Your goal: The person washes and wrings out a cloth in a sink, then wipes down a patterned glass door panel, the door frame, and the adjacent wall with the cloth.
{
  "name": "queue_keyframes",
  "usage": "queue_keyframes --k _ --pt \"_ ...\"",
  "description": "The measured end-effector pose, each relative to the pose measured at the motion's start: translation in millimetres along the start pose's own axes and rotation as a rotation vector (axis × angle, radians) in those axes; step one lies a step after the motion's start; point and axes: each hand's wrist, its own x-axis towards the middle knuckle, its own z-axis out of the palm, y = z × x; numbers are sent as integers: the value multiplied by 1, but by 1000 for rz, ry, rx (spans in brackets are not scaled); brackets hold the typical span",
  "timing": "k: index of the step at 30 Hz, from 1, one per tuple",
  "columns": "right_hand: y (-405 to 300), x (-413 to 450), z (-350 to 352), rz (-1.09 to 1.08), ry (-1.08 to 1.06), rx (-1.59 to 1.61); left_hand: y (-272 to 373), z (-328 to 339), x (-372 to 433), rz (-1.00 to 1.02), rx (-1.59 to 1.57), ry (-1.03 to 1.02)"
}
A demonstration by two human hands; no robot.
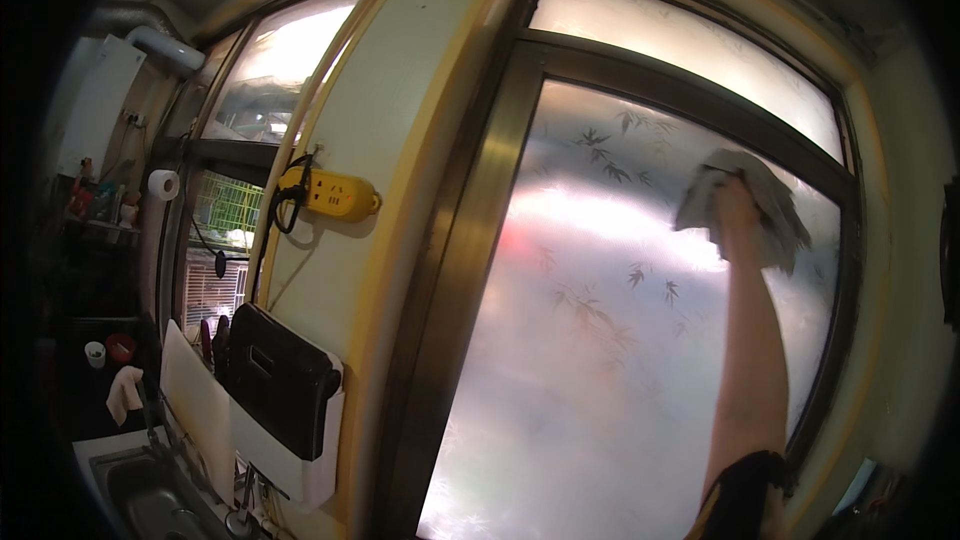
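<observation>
My right hand [734, 201] grips a grey cloth [776, 214] against the upper right part of a frosted glass door pane [600, 405]. The cloth spreads out around my fingers, and its loose corners hang down on both sides of my wrist. Dark bamboo-leaf patterns mark the glass to the left of my hand and below it. A brown metal frame [487, 240] surrounds the pane. My forearm reaches up from the bottom edge, with a dark sleeve near the elbow. Out of view is my left hand.
Left of the door, a yellow power strip [341, 195] with a black plug hangs on the wall. Below it stands a white holder [296, 472] with a black lid. A cutting board [196, 409], a steel sink [161, 502] and a tap are at lower left.
</observation>
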Motion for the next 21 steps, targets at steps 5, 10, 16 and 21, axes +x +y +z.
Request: queue_keyframes --k 5,10,16,21 --pt "-138 -50 19 -513 326 88 -17 1 -8 8 -24 -26" --pt "-191 -47 11 -521 -1 729 -8 5 -23 -11 21 40" --pt "-235 -47 42 -559 -10 854 -23 2 -29 -20 14 44" --pt "-235 -144 39 -678 -380 696 -27 3 -44 -114 2 54"
